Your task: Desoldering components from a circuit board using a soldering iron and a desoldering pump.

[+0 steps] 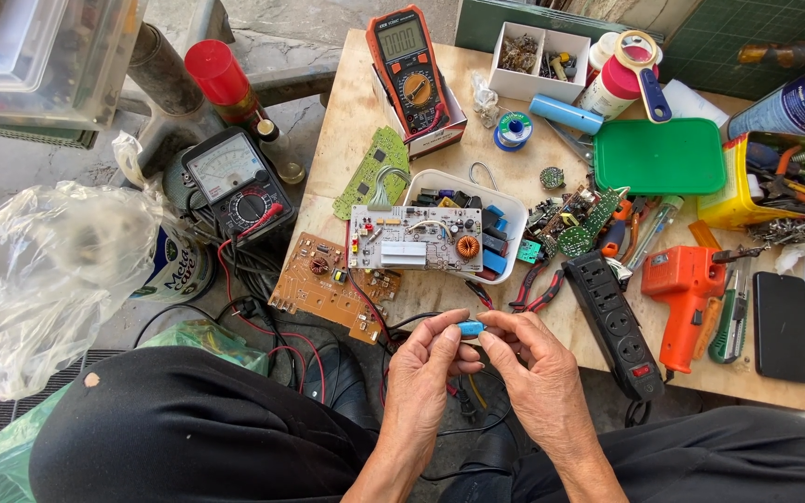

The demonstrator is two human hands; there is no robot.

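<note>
My left hand (430, 359) and right hand (525, 359) pinch a small blue part (470, 328) between fingertips, off the bench (440, 293). The circuit board (415, 238) beyond my hands lies untouched.

blue part (470, 328) mostly hidden by fingertips (450, 332), tin (787, 107) cut off

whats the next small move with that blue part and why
Probably turn the blue part over between the fingertips to look at it: both the left hand and right hand pinch it, above the table edge, away from the boards.
</note>
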